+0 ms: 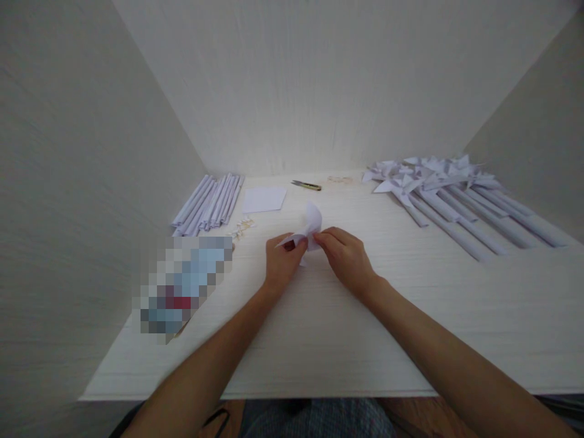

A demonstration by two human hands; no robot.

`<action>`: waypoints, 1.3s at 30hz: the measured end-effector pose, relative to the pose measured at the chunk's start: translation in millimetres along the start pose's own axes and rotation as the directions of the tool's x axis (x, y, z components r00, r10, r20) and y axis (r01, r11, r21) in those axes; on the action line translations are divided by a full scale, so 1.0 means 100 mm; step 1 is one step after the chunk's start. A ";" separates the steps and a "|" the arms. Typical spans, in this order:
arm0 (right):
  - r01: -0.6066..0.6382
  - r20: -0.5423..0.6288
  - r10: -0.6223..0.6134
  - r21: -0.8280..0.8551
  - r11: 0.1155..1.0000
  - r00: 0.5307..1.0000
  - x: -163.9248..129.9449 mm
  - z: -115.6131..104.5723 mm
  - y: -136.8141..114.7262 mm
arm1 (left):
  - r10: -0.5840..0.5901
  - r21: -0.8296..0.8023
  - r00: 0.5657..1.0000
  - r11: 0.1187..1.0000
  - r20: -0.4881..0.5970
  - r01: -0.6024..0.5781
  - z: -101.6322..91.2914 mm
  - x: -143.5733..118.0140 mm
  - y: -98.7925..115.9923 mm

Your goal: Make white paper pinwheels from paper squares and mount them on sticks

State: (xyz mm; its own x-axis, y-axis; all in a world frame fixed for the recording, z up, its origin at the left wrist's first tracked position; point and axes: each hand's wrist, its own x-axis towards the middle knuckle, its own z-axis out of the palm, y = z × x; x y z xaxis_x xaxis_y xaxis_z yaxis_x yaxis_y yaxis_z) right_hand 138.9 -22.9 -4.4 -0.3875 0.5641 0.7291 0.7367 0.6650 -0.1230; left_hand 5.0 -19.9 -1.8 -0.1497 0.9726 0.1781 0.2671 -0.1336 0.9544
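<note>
Pale walls [292,91] stand behind and on both sides of a white surface [319,340]. Near its middle, a white paper pinwheel [312,218] is held up between the person's two hands: the left hand [283,261] has its grip closed on the paper, and the right hand [349,255] pinches it from the other side. Beyond lie a stack of paper sheets [264,199] and small snips [306,185]. Rolled paper tubes [212,204] lie bundled at left, near scattered small bits [241,226]; finished pinwheels on tubes [424,179] are heaped at right. A pixelated item [191,286] cannot be identified.
</note>
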 end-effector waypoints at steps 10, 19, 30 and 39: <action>-0.039 0.046 0.042 -0.061 0.997 0.998 0.05 -0.05 -0.02 | -0.010 0.034 0.999 0.999 -0.030 0.011 0.00 -0.01 0.04; -0.087 0.015 0.086 0.071 0.994 0.996 0.04 -0.04 -0.04 | 0.030 0.045 1.000 0.999 -0.006 -0.030 -0.01 -0.01 0.01; -0.278 0.027 0.281 0.265 0.923 0.959 0.01 0.02 -0.02 | -0.043 0.006 0.998 0.999 -0.042 0.043 0.01 0.01 -0.01; -0.404 0.070 0.406 0.344 0.848 0.911 0.06 0.01 -0.01 | -0.092 -0.060 0.995 0.994 -0.033 0.090 0.01 0.01 -0.02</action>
State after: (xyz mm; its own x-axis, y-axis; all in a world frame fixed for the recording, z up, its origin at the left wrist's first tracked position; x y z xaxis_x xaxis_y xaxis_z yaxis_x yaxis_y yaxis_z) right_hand 135.1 -19.8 -0.6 -0.0929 0.8180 0.5676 0.5902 0.5044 -0.6303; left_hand 5.4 -18.9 -3.3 -0.2049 0.9739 0.0975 0.1952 -0.0570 0.9791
